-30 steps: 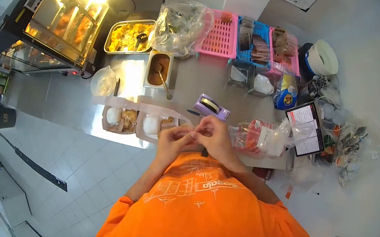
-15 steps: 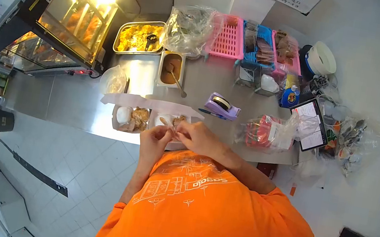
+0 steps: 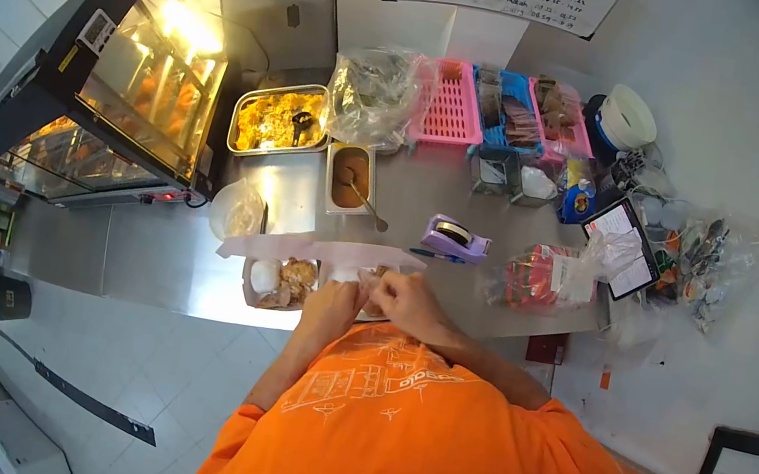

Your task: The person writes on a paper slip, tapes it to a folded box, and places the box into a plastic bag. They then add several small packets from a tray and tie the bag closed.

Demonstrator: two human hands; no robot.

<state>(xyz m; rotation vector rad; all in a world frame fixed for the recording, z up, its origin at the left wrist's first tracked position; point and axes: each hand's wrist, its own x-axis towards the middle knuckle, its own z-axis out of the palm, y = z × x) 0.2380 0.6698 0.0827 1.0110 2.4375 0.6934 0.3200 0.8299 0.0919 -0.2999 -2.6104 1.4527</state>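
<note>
Two open paper boxes stand side by side at the counter's front edge, their lids raised at the back. In the left box (image 3: 246,287) lie white rice (image 3: 266,276) and browned pieces of food (image 3: 295,281). My left hand (image 3: 334,305) is over the front of the right box, fingers closed and pinching. Close beside it, my right hand (image 3: 406,303) is closed too, its fingertips over the same box. Whatever lies between the fingers is too small to make out. Both hands partly cover the rice (image 3: 346,274) in the right box.
Behind the boxes are a sauce pan (image 3: 350,181) with a spoon, a tray of yellow food (image 3: 280,121) and a purple tape dispenser (image 3: 455,238). A heated display case (image 3: 121,90) stands left. Baskets (image 3: 449,102) line the back; a red package (image 3: 540,278) lies right.
The view has shifted, so the counter and boxes appear lower and slightly further right. My hands remain over the right box, with the left hand now covering more of its rice.
</note>
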